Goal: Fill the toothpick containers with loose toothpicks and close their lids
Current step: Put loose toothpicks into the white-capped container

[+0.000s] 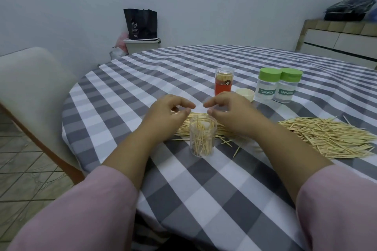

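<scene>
Nearest to us, our two pink sleeves reach forward over the grey-and-white checked tablecloth of a round table. Just ahead stands a clear open container, upright and lidless, partly filled with toothpicks leaning at loose angles. Right behind it our hands hover close together above a heap of loose toothpicks. Our left hand has its fingers curled inward with the thumb tip close to the forefinger; we cannot tell whether a toothpick is pinched there. Our right hand mirrors it, fingers bent and narrow, thumb pointing toward the left hand, and again nothing is plainly held. The fingertips of the two hands are near each other but apart. To the right lies a second, broader spread of toothpicks, flat on the cloth. Beyond our right hand sits a small cream lid, and just behind that a closed clear tube with a red label, packed with toothpicks; its small mark is too tiny to read. To the right of it two jars with green caps stand touching, each with a green band reading "TOOTHPICK". Farther off, a pale chair stands at the left, a black bag rests in a bin by the wall, and a cabinet stands at the right.
</scene>
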